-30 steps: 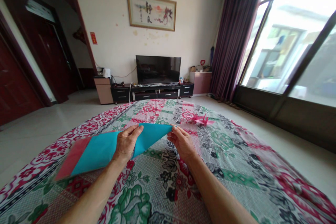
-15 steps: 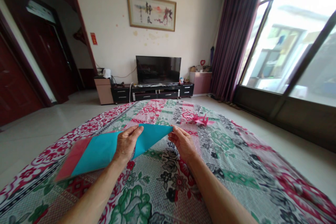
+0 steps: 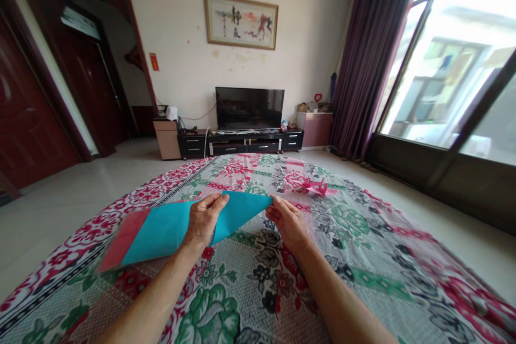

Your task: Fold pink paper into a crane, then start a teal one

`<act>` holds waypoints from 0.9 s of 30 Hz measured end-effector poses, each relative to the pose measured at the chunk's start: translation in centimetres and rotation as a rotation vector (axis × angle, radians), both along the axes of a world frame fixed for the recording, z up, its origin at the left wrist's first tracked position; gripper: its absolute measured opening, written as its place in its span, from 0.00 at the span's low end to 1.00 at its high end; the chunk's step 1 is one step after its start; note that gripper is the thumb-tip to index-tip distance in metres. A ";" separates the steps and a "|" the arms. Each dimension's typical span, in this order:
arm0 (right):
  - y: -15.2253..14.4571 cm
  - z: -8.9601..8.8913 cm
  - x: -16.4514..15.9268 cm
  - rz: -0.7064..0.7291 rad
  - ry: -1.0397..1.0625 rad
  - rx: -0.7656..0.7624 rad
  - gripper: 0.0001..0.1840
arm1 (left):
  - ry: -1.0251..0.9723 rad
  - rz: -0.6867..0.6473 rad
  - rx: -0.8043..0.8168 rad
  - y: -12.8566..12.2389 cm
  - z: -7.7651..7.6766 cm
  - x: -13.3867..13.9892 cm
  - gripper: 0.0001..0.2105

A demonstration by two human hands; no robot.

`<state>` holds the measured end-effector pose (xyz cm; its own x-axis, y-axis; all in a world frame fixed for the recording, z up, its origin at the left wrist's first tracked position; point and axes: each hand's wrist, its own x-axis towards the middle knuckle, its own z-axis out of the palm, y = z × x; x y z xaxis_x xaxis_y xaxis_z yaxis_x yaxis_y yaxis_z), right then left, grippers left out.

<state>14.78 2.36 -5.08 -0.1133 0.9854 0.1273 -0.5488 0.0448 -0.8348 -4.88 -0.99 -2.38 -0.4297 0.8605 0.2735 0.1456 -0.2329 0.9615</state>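
Between my two hands is a folded sheet of blue paper, shaped like a triangle that narrows to the right. My left hand pinches its upper left part, thumb on top. The pointed right corner is pinched by the thumb and fingers of my right hand. Behind my left wrist, a stack of flat sheets lies on the cloth, with a blue sheet over a pink-red sheet; part of the stack is hidden by my left hand and forearm.
A flowered tablecloth covers the round table. Pink folded paper pieces stand at the far right on it. Beyond the table are a television on a low black cabinet, and a dark purple curtain by the window.
The camera view has shifted slightly, so everything sits a little further right. Both hands keep their pinch on the blue paper, and its folded shape looks the same.
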 end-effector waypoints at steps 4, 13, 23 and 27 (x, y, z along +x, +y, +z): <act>0.0 0.0 0.0 -0.005 -0.016 -0.004 0.16 | -0.007 0.016 -0.016 0.2 -0.1 -0.1 0.20; -0.1 0.3 0.6 -0.129 -0.290 -0.076 0.17 | -0.060 -0.065 -0.074 0.5 -0.8 0.4 0.15; -0.4 1.2 1.6 -0.464 -1.350 0.263 0.15 | 0.321 0.038 -0.312 1.0 -3.0 0.9 0.10; -0.3 0.5 1.4 -0.529 -1.509 0.303 0.13 | 0.594 0.080 -0.360 0.6 -2.2 1.6 0.11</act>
<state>16.21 2.02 -4.59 0.0165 0.9134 0.4066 0.8438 0.2055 -0.4958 -3.32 -0.44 -4.56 -0.3615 0.9138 0.1852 0.6737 0.1187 0.7294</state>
